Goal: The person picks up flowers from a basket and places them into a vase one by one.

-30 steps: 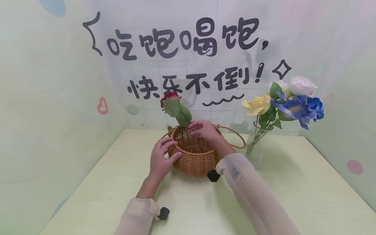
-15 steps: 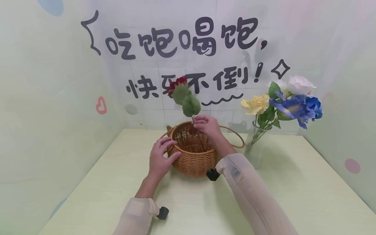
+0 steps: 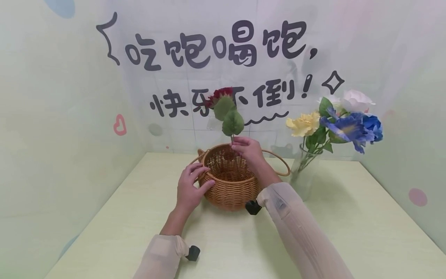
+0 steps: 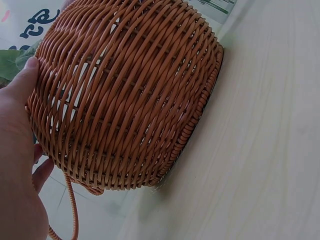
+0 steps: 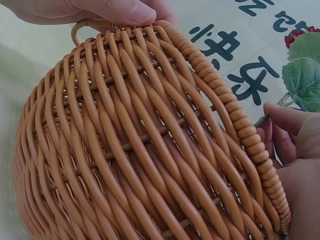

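Note:
A round brown wicker basket stands on the table in the head view, its looped handles lying out to the sides. My left hand holds its left rim, thumb at the front and fingers farther back. Over the basket, my right hand pinches the stem of a red flower with green leaves. The bloom stands above the rim, nearly upright, and the lower stem reaches down inside the basket. In the right wrist view the basket wall hides the stem's lower part, while the pinching fingertips show.
A clear glass vase stands right of the basket, with yellow, blue and white flowers leaning right. Behind is a pale wall hanging with black lettering. The pale tabletop runs towards me.
My right hand has raised the red flower a little and moved it right; its leftward tilt has become more upright. My left hand and the basket have stayed in place.

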A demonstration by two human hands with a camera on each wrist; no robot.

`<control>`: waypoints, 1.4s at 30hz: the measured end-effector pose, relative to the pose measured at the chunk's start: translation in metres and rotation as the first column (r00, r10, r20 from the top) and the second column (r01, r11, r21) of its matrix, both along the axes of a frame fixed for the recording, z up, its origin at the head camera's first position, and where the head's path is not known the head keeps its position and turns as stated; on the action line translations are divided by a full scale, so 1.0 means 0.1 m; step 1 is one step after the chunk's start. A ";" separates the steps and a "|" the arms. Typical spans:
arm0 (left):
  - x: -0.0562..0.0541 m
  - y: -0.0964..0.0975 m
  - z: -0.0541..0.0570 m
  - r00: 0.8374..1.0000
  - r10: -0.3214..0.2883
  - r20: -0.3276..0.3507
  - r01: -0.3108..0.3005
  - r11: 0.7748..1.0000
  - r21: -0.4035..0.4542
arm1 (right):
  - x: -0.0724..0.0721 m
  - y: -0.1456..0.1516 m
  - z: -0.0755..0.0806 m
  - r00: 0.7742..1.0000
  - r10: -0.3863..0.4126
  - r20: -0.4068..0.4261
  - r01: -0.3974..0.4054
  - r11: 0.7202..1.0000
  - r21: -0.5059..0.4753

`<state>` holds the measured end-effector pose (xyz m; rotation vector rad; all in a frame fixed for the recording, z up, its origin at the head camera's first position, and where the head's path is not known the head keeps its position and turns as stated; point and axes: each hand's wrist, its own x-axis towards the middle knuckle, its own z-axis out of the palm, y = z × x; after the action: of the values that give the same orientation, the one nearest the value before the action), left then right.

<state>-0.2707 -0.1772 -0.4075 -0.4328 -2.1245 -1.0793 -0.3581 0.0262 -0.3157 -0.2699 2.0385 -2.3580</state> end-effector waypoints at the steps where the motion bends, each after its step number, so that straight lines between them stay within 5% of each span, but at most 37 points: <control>1: 0.00 0.00 0.00 1.000 0.002 -0.002 -0.002 1.000 -0.002 | 0.00 0.00 0.00 1.000 0.000 -0.002 0.000 1.000 -0.002; 27: -0.01 -0.01 -0.01 1.000 0.007 0.004 -0.007 1.000 -0.009 | 0.04 0.00 0.02 0.999 -0.021 -0.027 0.020 0.999 -0.028; 42: -0.02 -0.01 -0.01 1.000 -0.008 0.019 0.007 1.000 0.018 | 0.08 0.05 -0.01 0.994 -0.064 -0.094 0.047 0.984 -0.171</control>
<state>-0.2722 -0.1779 -0.4084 -0.4237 -2.1299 -1.1107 -0.3501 0.0312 -0.3165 -0.3435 1.9108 -2.6063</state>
